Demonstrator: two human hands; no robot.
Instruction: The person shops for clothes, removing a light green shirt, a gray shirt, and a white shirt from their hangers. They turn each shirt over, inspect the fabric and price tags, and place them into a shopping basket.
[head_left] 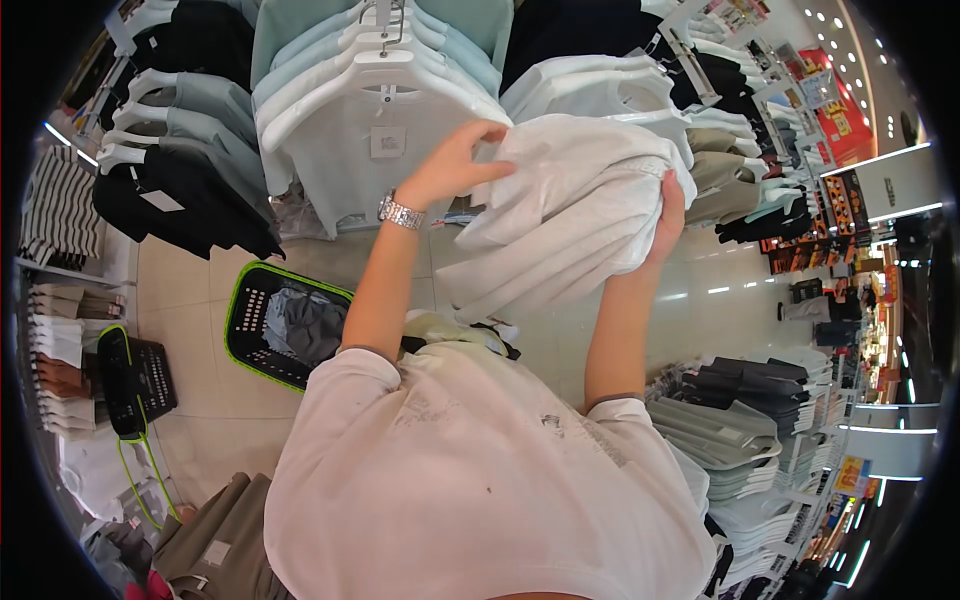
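Observation:
Both my hands hold a bundle of white folded T-shirts (570, 215) raised in front of a clothes rack. My left hand (452, 165), with a silver watch (401, 212) on its wrist, grips the bundle's upper left edge. On the right side, my right hand (668, 215) is closed around its edge. Just behind the bundle, white and pale green T-shirts (385, 120) hang on white hangers. My own white T-shirt (470, 480) fills the lower part of the view.
A black basket with a green rim (240, 300) stands on the tiled floor below my left arm, with clothes in it. A second black basket (135, 380) lies at the left. Stacks of folded shirts (740, 430) sit at the right, and dark tops (185, 190) hang at the left.

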